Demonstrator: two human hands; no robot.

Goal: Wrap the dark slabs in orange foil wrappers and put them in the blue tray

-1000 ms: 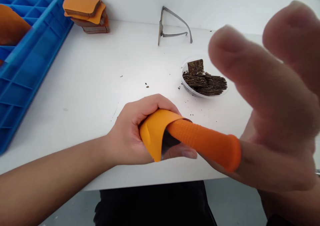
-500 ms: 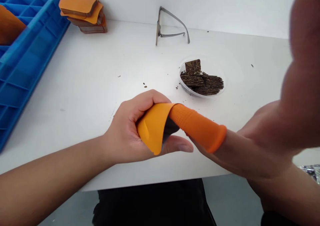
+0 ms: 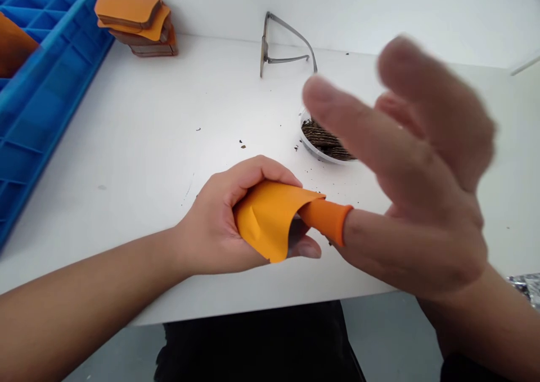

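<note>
My left hand (image 3: 219, 219) is wrapped round a yellow-orange paper pouch (image 3: 265, 219). The pouch's mouth gapes toward the right, with a dark inside. My right hand (image 3: 426, 202) wears an orange finger cot (image 3: 327, 219) on its thumb, and the thumb's tip is hidden in that mouth. Its other fingers are spread above, slightly blurred, holding nothing. Behind them stands a clear plastic bowl (image 3: 304, 140) of thin dark brown pressed squares (image 3: 327, 141), partly covered by the fingers.
A stack of orange pouches (image 3: 130, 8) stands at the back left. Beside it, the blue plastic crate (image 3: 63, 84) has something orange in it. Folding glasses (image 3: 265, 44) rest near the wall. Dark crumbs are scattered on the white table (image 3: 147, 162).
My right hand's fingers have swung left and down, now partly in front of the bowl. The thumb has gone deeper into the pouch, so less of the finger cot shows.
</note>
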